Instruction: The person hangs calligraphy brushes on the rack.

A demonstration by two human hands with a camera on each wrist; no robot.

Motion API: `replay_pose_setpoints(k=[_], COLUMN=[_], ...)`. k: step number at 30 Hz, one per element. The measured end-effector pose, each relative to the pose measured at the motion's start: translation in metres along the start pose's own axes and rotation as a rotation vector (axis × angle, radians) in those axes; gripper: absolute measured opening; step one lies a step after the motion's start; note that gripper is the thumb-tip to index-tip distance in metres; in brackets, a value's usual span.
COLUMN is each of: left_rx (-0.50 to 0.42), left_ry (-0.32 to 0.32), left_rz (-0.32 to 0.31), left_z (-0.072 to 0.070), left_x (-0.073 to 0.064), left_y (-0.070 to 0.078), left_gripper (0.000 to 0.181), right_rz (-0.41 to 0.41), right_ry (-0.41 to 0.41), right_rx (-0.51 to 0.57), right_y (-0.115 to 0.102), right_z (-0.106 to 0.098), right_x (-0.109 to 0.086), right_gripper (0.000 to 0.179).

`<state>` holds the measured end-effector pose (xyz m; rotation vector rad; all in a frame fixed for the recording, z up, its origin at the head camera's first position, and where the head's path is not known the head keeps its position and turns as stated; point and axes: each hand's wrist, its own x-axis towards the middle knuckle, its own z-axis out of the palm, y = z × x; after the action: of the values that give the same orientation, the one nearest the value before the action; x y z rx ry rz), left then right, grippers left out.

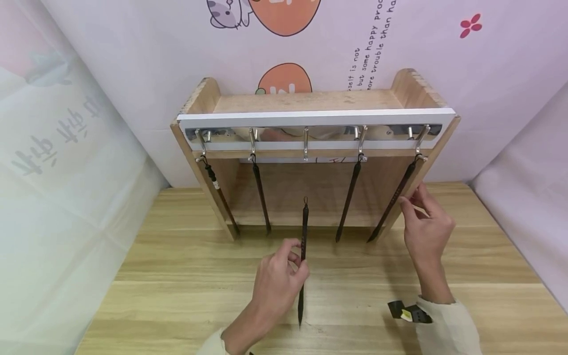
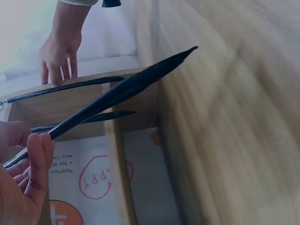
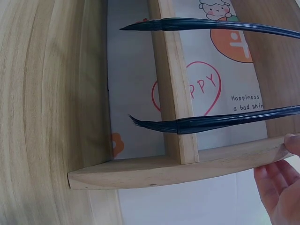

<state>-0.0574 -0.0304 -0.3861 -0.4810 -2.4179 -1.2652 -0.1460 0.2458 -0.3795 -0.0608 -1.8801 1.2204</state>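
My left hand (image 1: pixel 277 278) pinches a dark calligraphy brush (image 1: pixel 304 222) around its middle. The brush is nearly upright, its pointed tip low and its hanging loop at the top, beneath the middle hook (image 1: pixel 305 143) and apart from it. In the left wrist view the tip of that brush (image 2: pixel 136 83) crosses in front of the shelf. My right hand (image 1: pixel 427 227) grips the right side panel of a wooden shelf (image 1: pixel 306 190); its thumb (image 3: pixel 293 143) lies on the panel's edge. Right beside that hand hangs another brush (image 1: pixel 395 199).
More brushes hang by loops from the hook rail (image 1: pixel 390 132): a red-brown one (image 1: pixel 222 197) at far left, a dark one (image 1: pixel 262 197) beside it, and one (image 1: pixel 349 199) right of centre. The shelf stands on a wood-grain table (image 1: pixel 177 276) against printed white cloth (image 1: pixel 133 74).
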Motion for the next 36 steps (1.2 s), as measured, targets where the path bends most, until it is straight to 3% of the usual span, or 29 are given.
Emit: replay_pose_setpoints(k=[12, 22, 36], left_rx=[0.006, 0.013, 0.008], left_ry=[0.087, 0.132, 0.118], left_rz=[0.100, 0.177, 0.167], left_z=[-0.013, -0.020, -0.021], left_x=[0.021, 0.038, 0.052], left_y=[0.009, 0.011, 0.016], left_gripper=[0.031, 0.030, 0.027], right_rz=[-0.006, 0.009, 0.002], right_ry=[0.004, -0.004, -0.007], right_rx=[0.016, 0.013, 0.035], right_y=[-0.007, 0.003, -0.016], right_z=[0.000, -0.001, -0.001], right_x=[-0.001, 0.001, 0.000], right_gripper=[0.041, 0.042, 0.040])
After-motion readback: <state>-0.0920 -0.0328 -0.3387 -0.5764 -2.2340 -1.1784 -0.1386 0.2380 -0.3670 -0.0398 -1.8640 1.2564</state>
